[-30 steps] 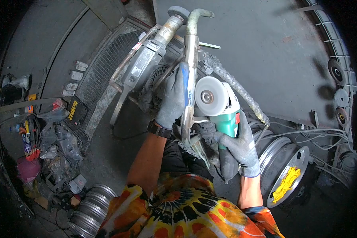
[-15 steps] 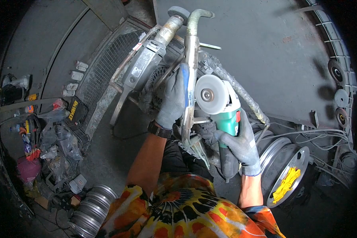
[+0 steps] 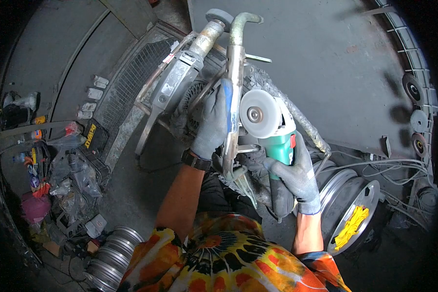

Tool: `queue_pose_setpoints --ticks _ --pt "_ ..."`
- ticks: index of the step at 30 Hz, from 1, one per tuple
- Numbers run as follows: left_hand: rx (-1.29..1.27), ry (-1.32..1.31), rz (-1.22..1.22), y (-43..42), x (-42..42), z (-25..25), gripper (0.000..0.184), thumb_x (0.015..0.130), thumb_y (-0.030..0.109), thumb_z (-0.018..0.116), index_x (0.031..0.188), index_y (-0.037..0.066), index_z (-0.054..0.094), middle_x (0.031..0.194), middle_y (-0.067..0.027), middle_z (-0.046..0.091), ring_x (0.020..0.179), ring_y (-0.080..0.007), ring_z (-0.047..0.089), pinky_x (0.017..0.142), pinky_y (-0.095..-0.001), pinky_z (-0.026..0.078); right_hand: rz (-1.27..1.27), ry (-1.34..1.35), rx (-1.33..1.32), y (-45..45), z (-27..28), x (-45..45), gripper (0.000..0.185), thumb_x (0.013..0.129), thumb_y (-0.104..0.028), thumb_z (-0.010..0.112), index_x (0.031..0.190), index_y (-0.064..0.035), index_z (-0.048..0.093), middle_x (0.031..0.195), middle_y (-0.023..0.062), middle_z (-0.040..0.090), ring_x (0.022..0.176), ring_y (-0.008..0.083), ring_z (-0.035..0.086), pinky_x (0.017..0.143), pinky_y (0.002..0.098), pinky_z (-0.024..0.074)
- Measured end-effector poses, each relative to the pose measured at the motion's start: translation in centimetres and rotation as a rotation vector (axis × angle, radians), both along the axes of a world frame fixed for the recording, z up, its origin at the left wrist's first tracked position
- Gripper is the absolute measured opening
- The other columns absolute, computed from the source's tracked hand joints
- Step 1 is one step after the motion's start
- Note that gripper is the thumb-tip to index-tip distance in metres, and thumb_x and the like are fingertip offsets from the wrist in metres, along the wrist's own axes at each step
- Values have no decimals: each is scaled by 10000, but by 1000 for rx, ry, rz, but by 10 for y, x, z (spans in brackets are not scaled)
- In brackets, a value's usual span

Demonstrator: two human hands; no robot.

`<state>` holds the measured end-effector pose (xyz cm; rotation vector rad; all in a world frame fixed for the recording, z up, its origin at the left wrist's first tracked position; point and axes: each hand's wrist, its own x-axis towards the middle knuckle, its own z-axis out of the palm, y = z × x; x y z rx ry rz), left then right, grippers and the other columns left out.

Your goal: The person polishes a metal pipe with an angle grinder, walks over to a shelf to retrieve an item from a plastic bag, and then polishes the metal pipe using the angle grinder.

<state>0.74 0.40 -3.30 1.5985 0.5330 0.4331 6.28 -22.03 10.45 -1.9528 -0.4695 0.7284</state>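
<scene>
My left hand, in a grey glove with a watch at the wrist, is closed around an upright metal tube. The tube bends to the right at its top and has short side bars. In my gloved right hand is a green and black angle grinder, its fingers wrapped around the body. The grinder's pale disc faces me, just right of the tube. Left of my left hand lies a large grey power tool with a round wheel at its far end.
Wheel rims stand at the right, with a yellow cloth on one. More rims are stacked at lower left. Bags and tools clutter the left side. Cables run along the right, below discs hung on a rack.
The angle grinder in my right hand has shifted up very slightly. My left hand stays on the tube.
</scene>
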Motion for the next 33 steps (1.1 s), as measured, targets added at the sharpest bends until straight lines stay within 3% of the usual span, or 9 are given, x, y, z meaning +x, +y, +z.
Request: queue_pose_setpoints --ticks 2,5,9,11,24,27,30,32,33 --pt "385 -155 67 -4 -1 -7 469 1167 332 419 1442 -35 518 1165 -76 588 1018 -153 580 899 -298 518 -1 -1 -14 0 1 1 752 802 -130 865 1454 -32 503 1259 113 678 1159 187 628 1049 369 482" --pt "361 -172 24 -4 -4 5 525 1165 286 425 1560 -59 391 1296 -116 570 1133 -188 576 993 -330 512 8 -30 -3 -1 -2 2 756 803 -127 862 1459 -29 498 1260 115 675 1155 186 626 1048 369 483" --pt "230 -127 9 -1 0 -5 514 1166 307 426 1532 -54 429 1280 -106 583 1102 -164 582 960 -308 516 2 -1 -1 2 2 4 760 802 -125 862 1461 -26 496 1268 116 671 1160 184 623 1050 366 482" --pt "-89 39 -129 4 -2 4 564 1115 123 471 1641 23 296 1437 -263 478 1258 -346 530 1090 -411 463 18 -31 -11 4 5 5 755 802 -121 860 1457 -22 498 1273 115 669 1161 182 622 1050 364 482" --pt "32 76 -149 2 -3 7 601 1082 105 526 1627 -1 296 1423 -268 478 1276 -370 526 1109 -419 468 6 -8 -14 7 7 12 741 807 -132 860 1451 -20 510 1285 119 669 1180 185 621 1062 368 478" --pt "120 51 -121 3 -2 7 553 1108 144 508 1613 8 330 1358 -233 521 1185 -306 587 1021 -376 529 10 -60 6 10 8 14 758 808 -143 861 1466 -21 503 1286 123 669 1186 189 623 1063 368 478" --pt "-318 -8 -181 6 1 36 490 1142 206 469 1585 17 381 1243 -170 567 1033 -209 631 879 -315 573 9 -47 26 11 8 16 762 810 -143 859 1472 -22 501 1290 124 667 1194 190 621 1063 369 478" --pt "-367 -115 -20 -5 2 47 438 1164 428 402 1232 48 608 1003 12 565 877 -63 519 768 -230 464 -3 -45 -1 11 8 17 751 814 -139 855 1469 -25 506 1290 119 664 1185 187 617 1059 366 479" --pt "-367 -115 -20 -7 4 45 438 1164 428 402 1232 48 608 1003 12 565 877 -63 519 768 -230 464 -3 -45 -1 11 7 17 751 814 -139 855 1469 -25 506 1290 119 664 1185 187 617 1059 366 479"
